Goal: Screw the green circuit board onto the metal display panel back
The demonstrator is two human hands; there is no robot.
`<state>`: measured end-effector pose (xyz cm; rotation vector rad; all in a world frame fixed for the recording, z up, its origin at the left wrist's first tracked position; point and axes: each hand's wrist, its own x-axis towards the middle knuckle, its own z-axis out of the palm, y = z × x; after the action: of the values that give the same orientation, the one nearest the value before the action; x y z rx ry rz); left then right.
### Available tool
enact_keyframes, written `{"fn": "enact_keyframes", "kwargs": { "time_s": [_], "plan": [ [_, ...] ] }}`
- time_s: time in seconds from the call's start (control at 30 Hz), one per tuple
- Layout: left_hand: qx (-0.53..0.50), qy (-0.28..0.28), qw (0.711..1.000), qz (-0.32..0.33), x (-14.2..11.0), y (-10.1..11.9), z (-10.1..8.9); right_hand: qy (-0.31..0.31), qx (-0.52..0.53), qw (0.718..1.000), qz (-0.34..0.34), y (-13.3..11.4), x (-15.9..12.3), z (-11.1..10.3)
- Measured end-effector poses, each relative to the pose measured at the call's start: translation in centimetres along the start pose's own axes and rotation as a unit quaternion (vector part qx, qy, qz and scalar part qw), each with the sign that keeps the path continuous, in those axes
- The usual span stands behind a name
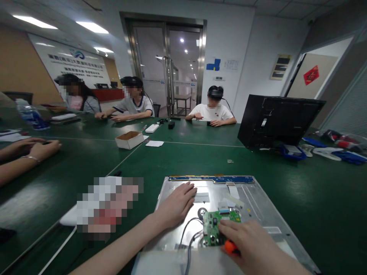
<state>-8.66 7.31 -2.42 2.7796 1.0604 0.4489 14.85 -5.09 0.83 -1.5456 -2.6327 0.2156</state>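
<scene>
Office room, white walls, glass double doors (169, 72) at the back, green worktop (323, 206) across the foreground. Head view: metal panel (268, 214) lies flat on the worktop, right in front of the wearer, blue circuit strip (235, 179) along its far edge, white ribbon cable (233, 191) near that strip. Green circuit board (211, 225) sits on the panel, toward the near side, grey cables (189, 248) just left of it. Left hand (179, 202) open, palm down, fingers extended and close together, resting on the panel's left part, holding nothing. Right hand (249, 242) half closed around an orange object (231, 247), mostly hidden by the hand; fingertips over the green board's right part. Pale sheet-like piece (169, 262) at the panel's near edge, nature unclear. Left of the panel: pixelated patch, contents unreadable, white item (68, 217) sticking out. Farther off: open small box (129, 143), white paper (155, 143), black monitor (272, 118) seen from behind on the right, blue items (351, 157) beyond it. Bottle (33, 116) at far left. Three people sit across the worktop; another person's hands (43, 149) at the left edge.
</scene>
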Motion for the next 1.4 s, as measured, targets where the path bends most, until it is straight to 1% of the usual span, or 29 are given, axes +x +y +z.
{"fn": "enact_keyframes", "kwargs": {
  "time_s": [0.1,0.17,0.27,0.37,0.43,0.6,0.67,0.8,0.9,0.93,0.97,1.07,1.13,1.23,1.4],
  "plan": [
    [0.026,-0.01,1.0,-0.005,-1.2,-1.3,-0.6,-0.022,0.027,0.997,0.063,2.4,-1.4,-1.2],
    [0.052,-0.01,0.999,0.003,-1.8,-2.1,-0.9,-0.026,0.033,0.996,0.083,3.8,-2.1,-1.4],
    [0.099,-0.004,0.995,0.021,-2.5,-3.2,-1.5,-0.026,0.021,0.994,0.103,5.4,-2.5,-1.2],
    [0.15,-0.001,0.988,0.036,-3.0,-4.0,-2.0,-0.03,0.009,0.994,0.101,6.1,-2.1,-0.8],
    [0.172,0.002,0.985,0.03,-3.3,-4.3,-2.3,-0.035,0.007,0.995,0.09,6.3,-1.5,-0.6],
    [0.175,0.012,0.984,0.008,-3.3,-4.2,-2.7,-0.027,-0.001,0.998,0.062,6.2,0.1,-0.1],
    [0.148,0.016,0.989,0.004,-3.4,-3.9,-3.0,-0.02,-0.002,0.999,0.044,6.1,0.4,0.1],
    [0.053,0.012,0.998,-0.022,-4.1,-3.3,-4.1,-0.02,-0.001,1.0,0.02,6.0,0.5,0.7],
    [-0.026,0.0,0.998,-0.052,-5.2,-2.6,-5.2,-0.015,0.007,1.0,0.014,6.3,0.3,1.2],
    [-0.054,-0.015,0.997,-0.057,-5.6,-2.3,-5.5,-0.011,0.009,1.0,0.014,6.4,0.3,1.3],
    [-0.082,-0.029,0.995,-0.058,-6.0,-2.0,-5.8,-0.008,0.009,1.0,0.014,6.4,0.3,1.3],
    [-0.154,-0.104,0.981,-0.056,-6.8,-1.2,-6.5,-0.007,-0.003,1.0,0.017,6.3,0.6,1.1],
    [-0.186,-0.138,0.97,-0.069,-7.1,-0.8,-6.8,-0.012,-0.015,1.0,0.02,6.1,1.0,0.7],
    [-0.218,-0.152,0.96,-0.088,-7.4,-0.6,-6.9,-0.014,-0.012,0.999,0.029,5.6,1.9,0.2],
    [-0.259,-0.167,0.946,-0.102,-7.5,-0.6,-6.5,-0.001,0.04,0.998,0.042,5.4,3.7,-0.1]
  ]
}}
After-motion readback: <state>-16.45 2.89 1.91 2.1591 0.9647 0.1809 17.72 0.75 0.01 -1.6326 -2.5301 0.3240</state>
